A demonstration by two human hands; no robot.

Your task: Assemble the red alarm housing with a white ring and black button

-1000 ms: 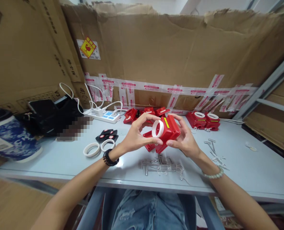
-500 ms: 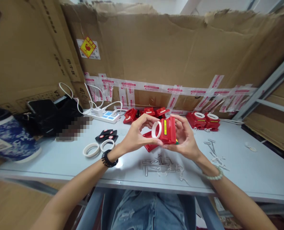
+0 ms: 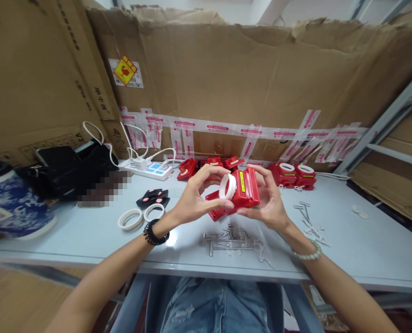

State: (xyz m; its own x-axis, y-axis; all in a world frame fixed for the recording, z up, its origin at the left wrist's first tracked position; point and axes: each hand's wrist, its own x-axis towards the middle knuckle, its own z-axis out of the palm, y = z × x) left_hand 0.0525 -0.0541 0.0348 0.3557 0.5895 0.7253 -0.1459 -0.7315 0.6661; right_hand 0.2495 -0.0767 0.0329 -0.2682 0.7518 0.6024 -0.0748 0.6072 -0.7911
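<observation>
Above the pale table [image 3: 365, 249] I hold a red plastic box [image 3: 247, 188] with a yellow label between both hands. My right hand [image 3: 270, 201] cups it from the right and below. My left hand [image 3: 195, 196] curls round a white ring [image 3: 227, 187] set on the box's left face, thumb and fingers pinching its rim. Another red part [image 3: 215, 208] lies on the table just under the box. Metal pins [image 3: 232, 240] lie scattered below my hands.
Two loose white rings [image 3: 140, 216] and black pieces [image 3: 153, 198] lie to the left. More red boxes [image 3: 293, 175] and red parts [image 3: 209, 165] sit at the back by taped cardboard. A power strip [image 3: 147, 169], black bag [image 3: 70, 171] and blue-patterned tub [image 3: 11, 203] stand left.
The red box has turned in my hands from tilted to more upright, label now facing me. My hands stay closed on the box and ring. The view shifted slightly left.
</observation>
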